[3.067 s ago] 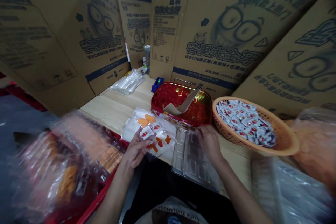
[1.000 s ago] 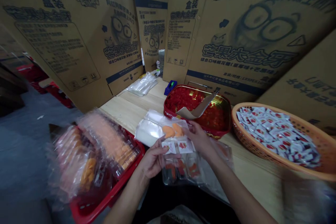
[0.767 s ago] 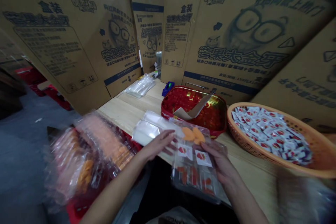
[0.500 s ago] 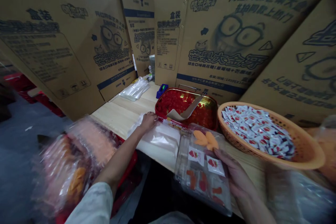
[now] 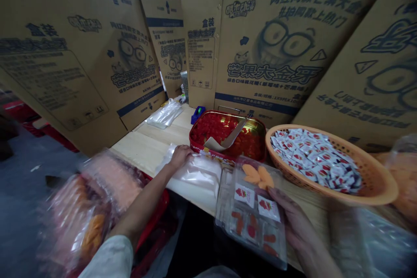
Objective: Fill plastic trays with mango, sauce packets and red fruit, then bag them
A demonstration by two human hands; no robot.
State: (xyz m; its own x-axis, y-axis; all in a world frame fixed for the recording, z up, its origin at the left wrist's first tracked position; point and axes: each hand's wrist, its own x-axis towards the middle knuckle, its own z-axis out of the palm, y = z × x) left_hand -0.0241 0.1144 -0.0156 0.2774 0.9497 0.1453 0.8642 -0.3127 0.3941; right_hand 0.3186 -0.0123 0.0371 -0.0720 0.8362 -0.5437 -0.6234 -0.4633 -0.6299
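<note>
My right hand [image 5: 291, 215] grips the right edge of a clear plastic compartment tray [image 5: 224, 221], held tilted over the table's front edge. Orange candy pieces [image 5: 259, 176] lie in its upper part, two white sachets with a red print [image 5: 244, 194] in the middle, and reddish pieces [image 5: 252, 226] in the lower compartments. My left hand [image 5: 180, 156] is closed at the far edge of a stack of clear plastic bags [image 5: 198, 176] lying flat on the table; its fingertips are partly hidden. Just beyond it stands a red-rimmed tin [image 5: 195, 143] of small red pieces with a metal scoop [image 5: 234, 134].
An orange basket [image 5: 384, 182] full of sachets stands at right. Large cardboard boxes [image 5: 276, 52] wall off the back. A blue tape dispenser [image 5: 197, 115] and more clear bags [image 5: 165, 113] sit at the back left. Bagged orange and pink candy [image 5: 114, 178] is low at left.
The view has turned slightly to the right. My left hand has drawn slightly nearer along the bags. The right hand still holds the tray in nearly the same place.
</note>
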